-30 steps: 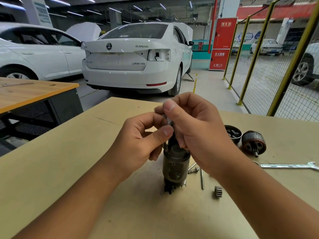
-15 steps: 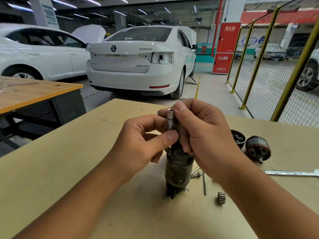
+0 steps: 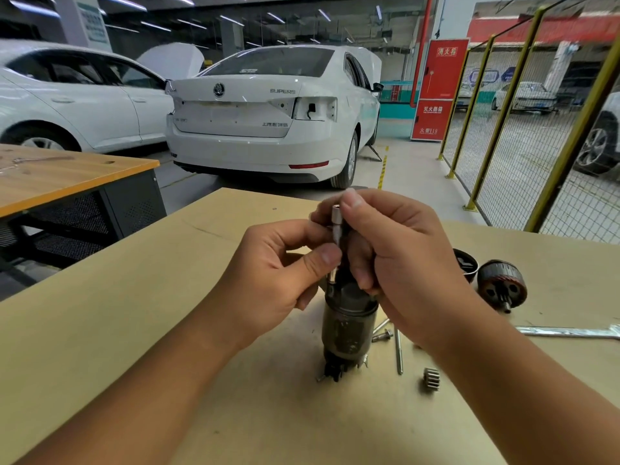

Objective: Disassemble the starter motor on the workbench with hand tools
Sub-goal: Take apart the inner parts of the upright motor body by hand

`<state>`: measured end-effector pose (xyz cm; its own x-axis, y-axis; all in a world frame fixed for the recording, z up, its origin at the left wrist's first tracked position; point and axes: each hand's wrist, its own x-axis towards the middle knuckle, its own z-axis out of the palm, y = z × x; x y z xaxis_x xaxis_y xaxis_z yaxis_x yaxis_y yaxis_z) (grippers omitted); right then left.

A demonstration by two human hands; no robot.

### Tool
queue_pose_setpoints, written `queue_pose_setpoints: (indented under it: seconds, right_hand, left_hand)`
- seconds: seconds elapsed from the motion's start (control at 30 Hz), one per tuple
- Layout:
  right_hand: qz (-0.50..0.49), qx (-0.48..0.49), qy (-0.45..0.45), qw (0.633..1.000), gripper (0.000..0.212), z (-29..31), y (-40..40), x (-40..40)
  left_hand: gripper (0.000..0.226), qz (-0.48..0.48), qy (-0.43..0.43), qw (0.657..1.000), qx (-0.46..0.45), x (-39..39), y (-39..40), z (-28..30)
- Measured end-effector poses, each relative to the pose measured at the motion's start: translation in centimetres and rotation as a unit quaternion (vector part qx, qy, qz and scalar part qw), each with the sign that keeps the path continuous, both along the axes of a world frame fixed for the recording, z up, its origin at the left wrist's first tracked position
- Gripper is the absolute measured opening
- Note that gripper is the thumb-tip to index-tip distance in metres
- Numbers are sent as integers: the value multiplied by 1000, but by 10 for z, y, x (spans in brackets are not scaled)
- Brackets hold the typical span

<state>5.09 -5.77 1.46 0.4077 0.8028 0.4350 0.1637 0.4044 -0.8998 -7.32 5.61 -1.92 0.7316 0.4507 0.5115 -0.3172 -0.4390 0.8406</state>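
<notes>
Left hand point(image 3: 278, 276) and right hand point(image 3: 399, 250) pinching silver shaft point(image 3: 336, 226), above upright starter motor point(image 3: 349, 327)

Starter motor point(image 3: 349, 327) stands upright on surface point(image 3: 134, 330), near middle. Thin metal shaft point(image 3: 336, 226) sticks up from top of motor. Left hand point(image 3: 281, 280) at left of shaft, right hand point(image 3: 396, 253) at right, both above motor and pinching shaft. Bolt point(image 3: 382, 336) and long rod point(image 3: 398, 352) lie on surface just right of motor. Small gear point(image 3: 431, 379) in front of rod. Round cap point(image 3: 467, 263) and armature point(image 3: 501, 285) farther right, side by side. Wrench point(image 3: 570, 331) lies in front of armature. 2 cars point(image 3: 268, 122) behind surface. Second table point(image 3: 60, 176) at left.
</notes>
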Motion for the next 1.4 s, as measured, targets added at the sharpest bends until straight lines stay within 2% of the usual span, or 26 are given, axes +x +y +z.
queue_pose_setpoints:
  seconds: [0.17, 0.27, 0.5, 0.77, 0.87, 1.0, 1.2, 1.27, 1.4]
  right_hand:
    - [-8, 15, -19, 1000, 25, 0, 0, -2]
    - [-18, 7, -24, 1000, 23, 1, -1, 0]
    - [-20, 7, -29, 999, 21, 1, -2, -3]
    - [-10, 2, 6, 1000, 21, 2, -3, -5]
    - [-26, 3, -12, 1000, 17, 2, -3, -6]
    - [-25, -5, -12, 1000, 25, 2, -2, -4]
    - [-26, 12, -28, 999, 17, -1, -1, -3]
    - [-21, 9, -23, 999, 19, 0, 0, -1]
    - [-6, 4, -4, 1000, 25, 1, -1, -1]
  left_hand:
    - [27, 0, -6, 1000, -10, 0, -2, -1]
    - [19, -7, -1, 1000, -8, -1, 0, -1]
    - [25, 6, -10, 1000, -16, 1, -1, -3]
    - [14, -15, 1, 1000, -14, 0, 1, -3]
    - [15, -8, -2, 1000, -25, 2, 0, -4]
    - [16, -10, -4, 1000, -14, 0, 0, -3]
    - [20, 2, -13, 1000, -20, 2, -2, -4]
    - [16, 0, -15, 1000, -18, 1, -2, -4]
    - [22, 1, -5, 1000, -3, -1, 2, -3]
